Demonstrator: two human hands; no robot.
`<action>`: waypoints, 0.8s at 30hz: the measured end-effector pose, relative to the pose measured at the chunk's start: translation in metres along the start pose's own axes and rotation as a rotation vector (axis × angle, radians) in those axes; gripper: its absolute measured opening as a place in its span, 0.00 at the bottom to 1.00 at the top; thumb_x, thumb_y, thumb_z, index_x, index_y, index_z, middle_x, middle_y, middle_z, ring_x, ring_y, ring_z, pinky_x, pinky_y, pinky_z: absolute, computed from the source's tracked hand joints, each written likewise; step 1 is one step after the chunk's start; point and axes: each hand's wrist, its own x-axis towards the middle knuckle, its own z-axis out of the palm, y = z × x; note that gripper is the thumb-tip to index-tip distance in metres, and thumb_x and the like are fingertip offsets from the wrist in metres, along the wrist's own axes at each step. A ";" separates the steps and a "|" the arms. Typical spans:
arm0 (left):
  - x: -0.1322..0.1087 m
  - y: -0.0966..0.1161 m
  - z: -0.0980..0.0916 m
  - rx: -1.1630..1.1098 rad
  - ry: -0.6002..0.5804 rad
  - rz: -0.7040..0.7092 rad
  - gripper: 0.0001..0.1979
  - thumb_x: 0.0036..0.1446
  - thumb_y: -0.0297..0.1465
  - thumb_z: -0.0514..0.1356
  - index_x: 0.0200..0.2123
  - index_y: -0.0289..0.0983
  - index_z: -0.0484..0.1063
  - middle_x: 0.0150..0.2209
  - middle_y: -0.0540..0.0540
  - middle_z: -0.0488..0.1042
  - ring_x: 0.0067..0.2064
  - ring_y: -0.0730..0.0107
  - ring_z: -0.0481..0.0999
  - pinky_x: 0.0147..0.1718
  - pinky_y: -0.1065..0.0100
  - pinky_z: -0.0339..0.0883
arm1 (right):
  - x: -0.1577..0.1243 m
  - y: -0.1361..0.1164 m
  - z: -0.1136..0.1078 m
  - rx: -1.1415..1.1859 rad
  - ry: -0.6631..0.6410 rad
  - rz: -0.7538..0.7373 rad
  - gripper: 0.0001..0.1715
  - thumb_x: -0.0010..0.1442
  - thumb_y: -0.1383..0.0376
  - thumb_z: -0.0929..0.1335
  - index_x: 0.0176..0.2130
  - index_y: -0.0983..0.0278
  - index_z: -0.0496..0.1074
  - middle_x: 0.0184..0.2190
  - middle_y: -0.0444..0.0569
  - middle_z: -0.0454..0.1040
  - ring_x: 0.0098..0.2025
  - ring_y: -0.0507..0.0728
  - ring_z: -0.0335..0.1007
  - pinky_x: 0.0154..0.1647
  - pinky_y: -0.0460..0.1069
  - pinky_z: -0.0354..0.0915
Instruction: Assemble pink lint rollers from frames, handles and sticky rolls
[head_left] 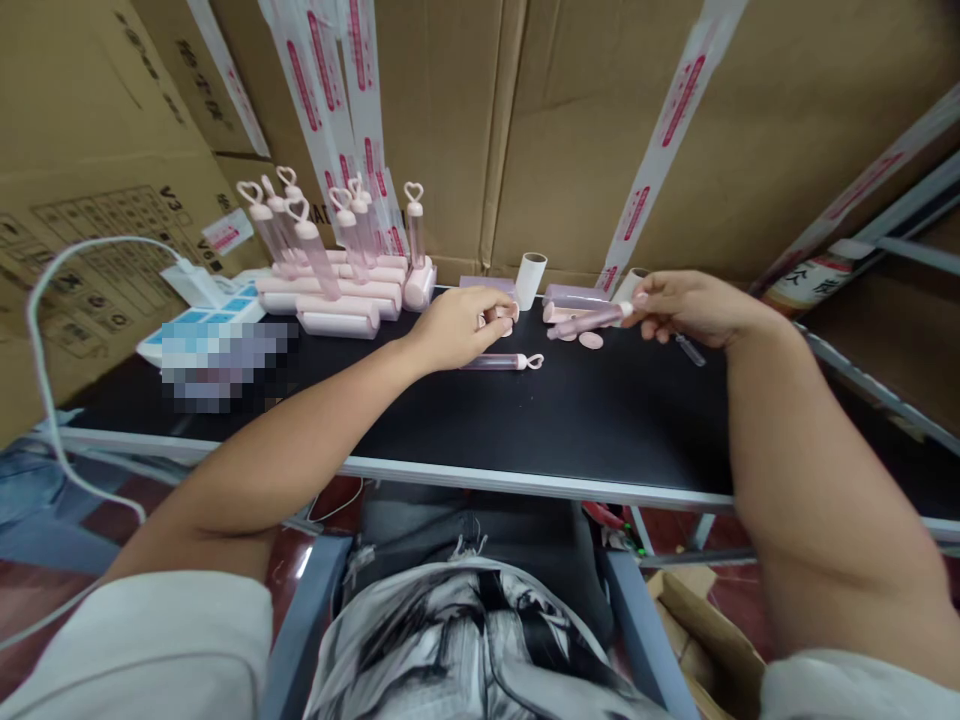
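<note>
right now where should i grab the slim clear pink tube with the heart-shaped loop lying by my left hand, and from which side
Probably grip the slim clear pink tube on its straight body, close to its thin heart-shaped loop, coming from the right: it lies flat with that loop pointing right, while your left hand hides the other end.

Plain brown cardboard [570, 150] rises behind the black surface [622, 420], crossed by strips of red-printed tape [679, 110]. A carton [67, 130] with dark printing stands on the left; a metal rack [919, 258] lines the right. Below, the reddish floor [746, 605] catches a bright glint, and an open box [709, 650] sits at right.
</note>
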 end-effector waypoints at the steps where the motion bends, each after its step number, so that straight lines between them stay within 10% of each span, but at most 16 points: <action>1: 0.000 0.001 0.000 -0.003 -0.009 0.000 0.16 0.70 0.35 0.63 0.55 0.36 0.85 0.46 0.41 0.86 0.46 0.60 0.84 0.54 0.60 0.75 | 0.001 0.005 -0.005 -0.038 -0.076 0.064 0.13 0.66 0.69 0.77 0.38 0.62 0.70 0.35 0.54 0.85 0.24 0.50 0.76 0.21 0.43 0.67; 8: -0.001 0.000 -0.001 0.008 -0.034 -0.016 0.17 0.69 0.35 0.63 0.56 0.37 0.87 0.41 0.43 0.87 0.40 0.63 0.82 0.50 0.61 0.75 | 0.017 0.034 -0.018 -0.362 -0.329 0.244 0.25 0.44 0.53 0.86 0.32 0.63 0.77 0.37 0.53 0.85 0.28 0.53 0.75 0.21 0.45 0.65; 15: 0.000 -0.002 0.000 -0.005 -0.026 -0.037 0.18 0.68 0.36 0.63 0.55 0.37 0.87 0.43 0.43 0.88 0.41 0.64 0.83 0.49 0.62 0.75 | 0.021 0.030 -0.011 -0.628 -0.210 0.206 0.16 0.54 0.55 0.82 0.32 0.64 0.82 0.24 0.46 0.73 0.26 0.52 0.66 0.23 0.47 0.57; 18: 0.001 -0.003 0.000 -0.005 -0.019 -0.038 0.17 0.68 0.36 0.63 0.53 0.37 0.88 0.44 0.43 0.88 0.42 0.63 0.83 0.49 0.62 0.75 | 0.022 0.030 -0.012 -0.577 -0.064 0.162 0.13 0.62 0.58 0.78 0.31 0.63 0.80 0.29 0.51 0.78 0.26 0.54 0.67 0.23 0.49 0.57; 24: 0.001 -0.007 0.004 -0.009 -0.016 -0.024 0.15 0.68 0.37 0.64 0.51 0.38 0.88 0.44 0.43 0.89 0.43 0.62 0.84 0.50 0.62 0.75 | 0.035 0.034 -0.009 -0.451 0.683 -0.127 0.14 0.65 0.62 0.75 0.51 0.62 0.81 0.36 0.51 0.81 0.34 0.59 0.73 0.39 0.55 0.68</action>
